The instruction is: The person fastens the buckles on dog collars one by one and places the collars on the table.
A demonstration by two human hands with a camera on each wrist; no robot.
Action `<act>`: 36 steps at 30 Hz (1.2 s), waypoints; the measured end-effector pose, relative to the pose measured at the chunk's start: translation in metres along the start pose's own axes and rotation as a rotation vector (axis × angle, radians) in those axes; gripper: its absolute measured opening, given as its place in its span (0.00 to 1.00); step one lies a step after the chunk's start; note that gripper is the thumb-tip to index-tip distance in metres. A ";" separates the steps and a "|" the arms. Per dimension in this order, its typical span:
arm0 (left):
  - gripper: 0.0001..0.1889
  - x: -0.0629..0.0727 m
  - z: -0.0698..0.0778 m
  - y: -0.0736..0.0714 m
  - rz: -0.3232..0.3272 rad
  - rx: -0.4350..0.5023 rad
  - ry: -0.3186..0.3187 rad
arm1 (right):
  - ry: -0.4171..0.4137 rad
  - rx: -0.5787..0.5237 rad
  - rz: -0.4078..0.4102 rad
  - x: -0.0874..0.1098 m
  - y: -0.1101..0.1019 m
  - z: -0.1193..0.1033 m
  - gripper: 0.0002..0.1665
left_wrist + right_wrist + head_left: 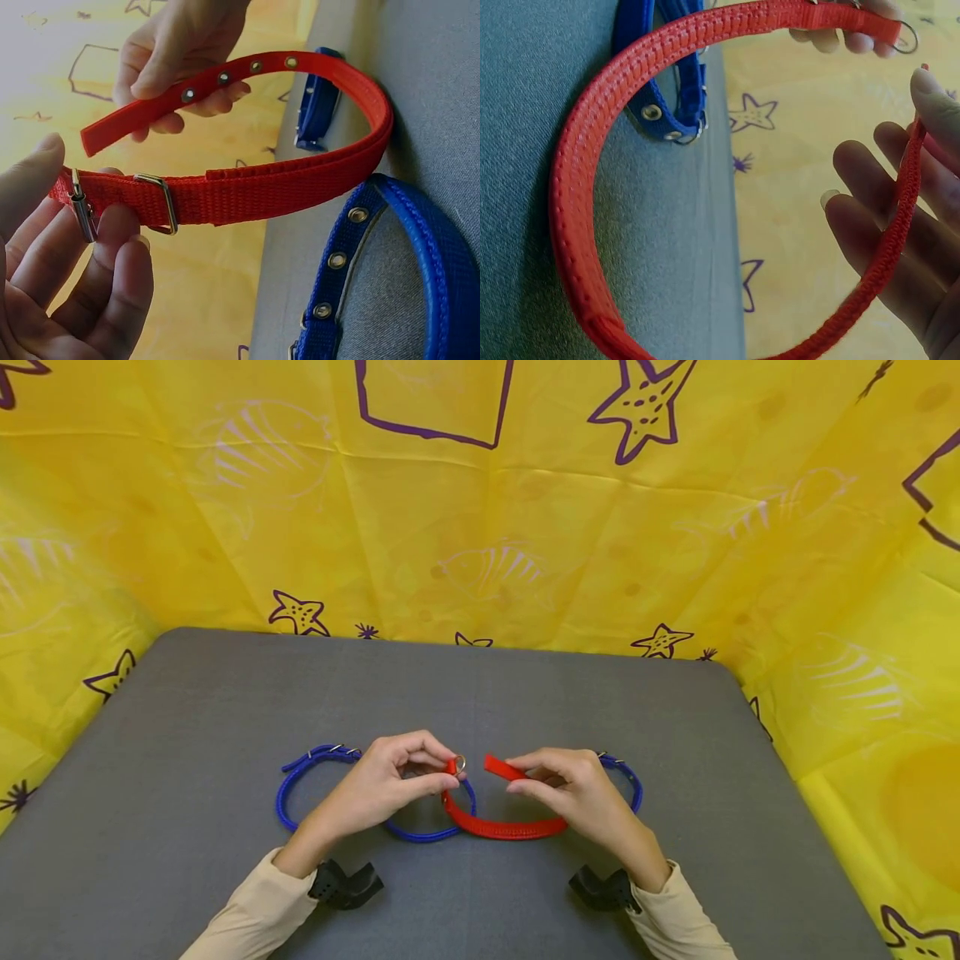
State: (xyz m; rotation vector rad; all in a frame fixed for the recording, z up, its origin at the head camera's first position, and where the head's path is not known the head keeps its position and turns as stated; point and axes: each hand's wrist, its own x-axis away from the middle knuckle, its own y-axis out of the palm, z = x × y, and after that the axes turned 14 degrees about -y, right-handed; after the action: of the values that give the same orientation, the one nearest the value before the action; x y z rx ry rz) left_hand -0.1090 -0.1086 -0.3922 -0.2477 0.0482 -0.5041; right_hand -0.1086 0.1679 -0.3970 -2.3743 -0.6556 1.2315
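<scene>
A red collar (pixel 510 829) hangs in an open loop between both hands. My left hand (pixel 382 781) pinches its buckle end, where a metal buckle (pixel 84 206) and a rectangular metal keeper (pixel 159 202) show in the left wrist view. The collar's tapered free end (pixel 501 767), with several metal eyelets along it, is pinched between thumb and fingers of my right hand (pixel 577 785). The two ends face each other with a small gap between them. From the right wrist, a metal ring (pixel 907 37) shows at the buckle end.
On the grey table (pixel 480 702) lies a blue collar (pixel 285 797), partly behind my left hand and the red loop. Another blue collar (pixel 636 785) lies behind my right hand. Yellow patterned cloth (pixel 480 527) stands around the table's back and sides.
</scene>
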 end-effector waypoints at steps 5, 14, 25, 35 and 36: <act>0.08 -0.001 0.001 0.004 0.025 -0.050 0.013 | 0.008 0.001 -0.023 -0.002 0.002 -0.004 0.15; 0.06 -0.001 -0.001 0.007 0.023 -0.113 0.043 | -0.001 0.006 -0.038 -0.002 0.005 -0.006 0.14; 0.05 -0.001 -0.001 0.010 -0.006 -0.146 0.070 | -0.070 0.045 -0.048 -0.001 0.008 -0.004 0.13; 0.04 -0.001 -0.005 0.011 -0.054 -0.179 0.063 | -0.083 0.029 -0.053 -0.002 0.010 -0.006 0.14; 0.03 -0.001 -0.005 0.011 -0.057 -0.183 0.067 | -0.088 0.026 -0.055 -0.003 0.011 -0.006 0.14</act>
State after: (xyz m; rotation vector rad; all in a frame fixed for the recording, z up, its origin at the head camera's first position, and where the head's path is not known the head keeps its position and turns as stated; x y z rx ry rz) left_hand -0.1055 -0.0998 -0.3996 -0.4119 0.1529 -0.5651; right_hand -0.1025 0.1568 -0.3978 -2.2768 -0.7228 1.3193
